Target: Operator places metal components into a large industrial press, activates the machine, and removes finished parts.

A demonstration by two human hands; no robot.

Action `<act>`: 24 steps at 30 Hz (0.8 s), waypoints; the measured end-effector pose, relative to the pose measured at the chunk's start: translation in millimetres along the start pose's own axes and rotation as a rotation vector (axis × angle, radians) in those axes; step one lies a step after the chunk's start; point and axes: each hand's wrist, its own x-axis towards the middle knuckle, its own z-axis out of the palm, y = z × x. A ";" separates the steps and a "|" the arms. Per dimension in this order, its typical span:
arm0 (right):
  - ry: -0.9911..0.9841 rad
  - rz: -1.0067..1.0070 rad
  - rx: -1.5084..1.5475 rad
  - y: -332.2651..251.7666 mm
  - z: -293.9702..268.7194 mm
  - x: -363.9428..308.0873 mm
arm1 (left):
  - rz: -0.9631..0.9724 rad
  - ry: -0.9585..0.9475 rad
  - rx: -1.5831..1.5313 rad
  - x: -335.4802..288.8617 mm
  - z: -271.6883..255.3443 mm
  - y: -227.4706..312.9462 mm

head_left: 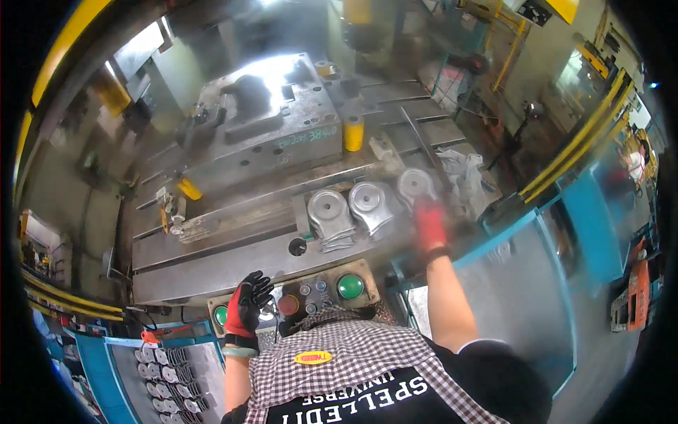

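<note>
We look down at a control box (327, 273) with big round buttons (349, 285). Just past the box, on a flat steel bed (205, 277), we see gray metal parts (328, 205) with round tops and a hole in the middle. They lie in a row of three: the left pile (333, 230), the middle pile (369, 205) and the right pile (415, 184), which is farthest to the right of the box. Our right hand (431, 226), gloved in red, is past the box on its right side, at the near edge of the right pile. It is blurry, so we can't tell if its fingers are clamped on a part or only close to it. Our left hand (251, 304), gloved in red and black, is at the left end of the box, with its fingers a little bent and apart and nothing seen in them. We judge that the left and middle piles are set down and the right pile is the one being worked on, so the job looks partway along. More parts (166, 389) lie in a blue bin (116, 340) to the left of the box.
</note>
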 end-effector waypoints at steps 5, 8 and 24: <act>0.043 -0.188 -0.069 -55.3 -0.6 -22.9 | -0.015 0.022 -0.039 -8.2 -11.1 -6.4; 0.024 -0.148 0.189 -42.7 21.2 -30.3 | -0.018 0.007 -0.043 -5.9 -17.3 -5.7; -0.297 0.348 1.419 -89.7 37.6 -32.5 | -0.044 0.005 -0.025 11.3 -42.9 -2.1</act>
